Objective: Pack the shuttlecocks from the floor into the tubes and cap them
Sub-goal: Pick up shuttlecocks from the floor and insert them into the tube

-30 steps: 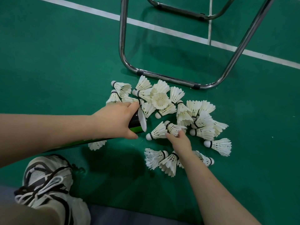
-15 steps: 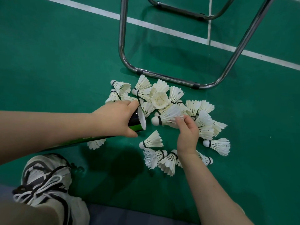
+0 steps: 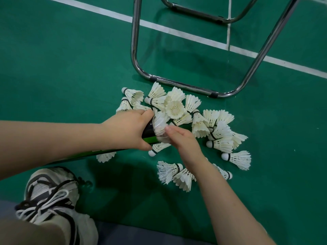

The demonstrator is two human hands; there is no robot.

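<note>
Shuttlecock (image 3: 159, 123) at tube (image 3: 147, 130) rim

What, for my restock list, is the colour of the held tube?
The tube is black at its open end, green along its side; head view.

Right hand (image 3: 184, 141) brought up from the floor pile to the mouth of the tube (image 3: 147, 130); picked shuttlecock (image 3: 160, 124) now gripped there, blurred, entering cork-first.

I counted roughly twenty shuttlecocks (image 3: 237, 159) loose on the floor (image 3: 70, 68), one shuttlecock (image 3: 160, 124) in the mouth of the single tube (image 3: 148, 131), one shoe (image 3: 51, 197), and two chrome chair frames (image 3: 177, 84).
</note>
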